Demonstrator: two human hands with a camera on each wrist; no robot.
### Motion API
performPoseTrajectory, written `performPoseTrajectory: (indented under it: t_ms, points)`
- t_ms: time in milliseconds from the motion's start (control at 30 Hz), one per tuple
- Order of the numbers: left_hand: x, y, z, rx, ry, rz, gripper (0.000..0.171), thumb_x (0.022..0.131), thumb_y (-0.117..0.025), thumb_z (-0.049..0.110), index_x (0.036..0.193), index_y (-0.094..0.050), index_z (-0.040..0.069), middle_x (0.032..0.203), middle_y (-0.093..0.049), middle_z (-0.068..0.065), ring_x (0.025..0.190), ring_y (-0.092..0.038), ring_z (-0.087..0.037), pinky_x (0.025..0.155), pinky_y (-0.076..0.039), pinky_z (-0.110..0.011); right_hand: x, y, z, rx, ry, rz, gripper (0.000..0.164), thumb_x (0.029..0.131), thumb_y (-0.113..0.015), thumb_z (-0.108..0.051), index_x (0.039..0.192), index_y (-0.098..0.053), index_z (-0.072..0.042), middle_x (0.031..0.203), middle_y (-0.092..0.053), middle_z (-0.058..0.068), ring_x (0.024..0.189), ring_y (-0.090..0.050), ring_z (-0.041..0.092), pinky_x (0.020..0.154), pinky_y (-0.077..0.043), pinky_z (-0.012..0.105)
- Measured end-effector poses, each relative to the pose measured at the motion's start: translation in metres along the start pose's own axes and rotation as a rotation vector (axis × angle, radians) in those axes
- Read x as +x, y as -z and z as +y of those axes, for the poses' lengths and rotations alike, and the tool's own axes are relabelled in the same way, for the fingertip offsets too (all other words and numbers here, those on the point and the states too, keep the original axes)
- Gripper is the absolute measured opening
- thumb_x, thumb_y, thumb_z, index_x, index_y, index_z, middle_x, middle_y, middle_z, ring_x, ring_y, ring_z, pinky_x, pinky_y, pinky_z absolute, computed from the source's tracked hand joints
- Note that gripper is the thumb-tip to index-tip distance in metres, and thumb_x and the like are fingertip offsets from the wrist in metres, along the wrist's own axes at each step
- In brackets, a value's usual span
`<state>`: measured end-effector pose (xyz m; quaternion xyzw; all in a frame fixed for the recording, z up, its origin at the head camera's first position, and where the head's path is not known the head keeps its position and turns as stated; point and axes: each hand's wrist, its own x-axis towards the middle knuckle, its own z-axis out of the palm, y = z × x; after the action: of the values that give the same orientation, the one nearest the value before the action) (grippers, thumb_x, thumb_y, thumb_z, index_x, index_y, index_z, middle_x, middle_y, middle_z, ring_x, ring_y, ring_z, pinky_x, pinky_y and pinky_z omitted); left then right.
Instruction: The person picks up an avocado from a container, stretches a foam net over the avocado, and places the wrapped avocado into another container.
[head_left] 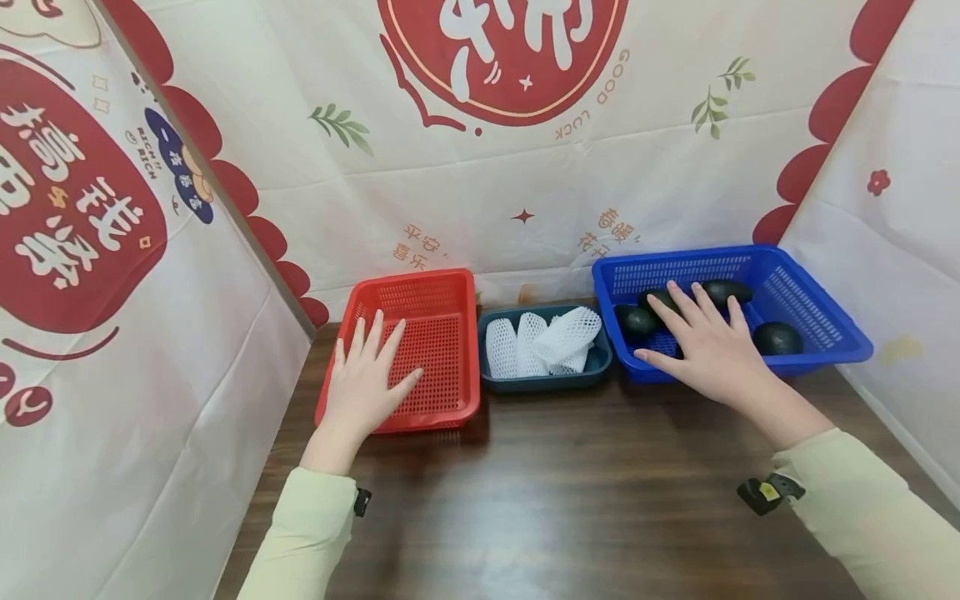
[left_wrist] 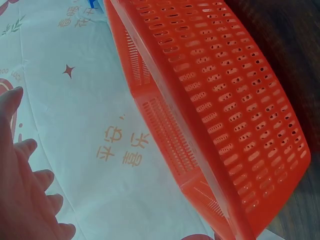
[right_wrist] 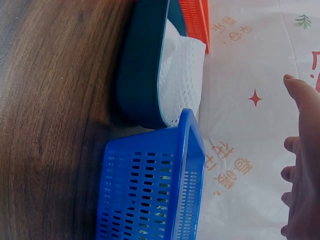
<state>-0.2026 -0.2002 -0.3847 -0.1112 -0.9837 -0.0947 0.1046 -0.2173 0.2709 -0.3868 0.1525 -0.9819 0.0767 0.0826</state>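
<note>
Fruit [head_left: 777, 339] — several dark, smooth, rounded pieces — lies in the blue basket [head_left: 810, 304] at the right of the wooden surface [head_left: 510, 500]. Over it hovers the right hand [head_left: 708, 346], fingers straight and spread, holding nothing; the right wrist view shows it apart from the basket's rim. The left hand [head_left: 360, 387], likewise spread and with nothing in its grasp, hovers above the red basket [head_left: 442, 358], apart from its rim too. Between the two baskets, just beside each, a small dark teal tray [head_left: 547, 384] holds white mesh nets [head_left: 566, 333]. Behind everything hangs a printed white cloth [head_left: 525, 175] — red motifs, green sprigs.
</note>
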Motion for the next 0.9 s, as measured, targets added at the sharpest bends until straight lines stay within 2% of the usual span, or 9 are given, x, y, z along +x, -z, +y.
performPoseTrajectory:
  t_ms: [200,433,533,633,900]
  points:
    - [0.003,0.001,0.003,-0.018,-0.007,-0.013,0.08,0.091,-0.057,0.056,0.156,-0.022,0.025,0.162,-0.01,-0.011,0.147,-0.004,-0.035,0.112,-0.006,-0.062,0.001,0.002,0.001,0.025,-0.002,0.009,0.09,0.088,-0.051,-0.067,0.156,-0.023,-0.015,0.158,-0.018,0.022,0.144,-0.006,0.046,0.106,0.014,0.066]
    - [0.005,0.0,0.019,-0.071,-0.029,-0.012,0.079,0.088,-0.062,0.052,0.154,-0.029,0.024,0.159,-0.023,-0.01,0.145,-0.018,-0.035,0.112,-0.017,-0.059,0.001,0.005,0.004,0.067,-0.01,0.004,0.083,0.089,-0.053,-0.065,0.148,-0.039,-0.007,0.144,-0.042,0.026,0.132,-0.033,0.047,0.104,-0.018,0.07]
    - [0.005,0.0,0.029,-0.088,-0.04,-0.005,0.077,0.088,-0.064,0.05,0.153,-0.032,0.023,0.157,-0.028,-0.009,0.143,-0.025,-0.034,0.11,-0.025,-0.057,0.002,0.01,0.008,0.116,-0.036,-0.051,0.08,0.091,-0.051,-0.064,0.143,-0.046,-0.004,0.138,-0.047,0.027,0.128,-0.041,0.047,0.1,-0.029,0.069]
    - [0.007,0.0,0.039,-0.098,-0.065,0.013,0.075,0.087,-0.066,0.047,0.151,-0.037,0.021,0.154,-0.035,-0.007,0.139,-0.034,-0.031,0.106,-0.033,-0.055,0.005,0.015,0.014,0.165,-0.072,-0.123,0.081,0.092,-0.047,-0.065,0.141,-0.048,-0.001,0.137,-0.048,0.029,0.126,-0.042,0.048,0.098,-0.032,0.068]
    - [0.012,-0.003,0.063,-0.016,-0.155,0.034,0.061,0.088,-0.067,0.044,0.141,-0.052,0.019,0.137,-0.055,-0.004,0.122,-0.053,-0.023,0.098,-0.046,-0.045,0.02,0.017,0.039,0.19,-0.095,-0.292,0.079,0.094,-0.045,-0.062,0.135,-0.048,0.005,0.127,-0.054,0.033,0.114,-0.052,0.049,0.089,-0.04,0.067]
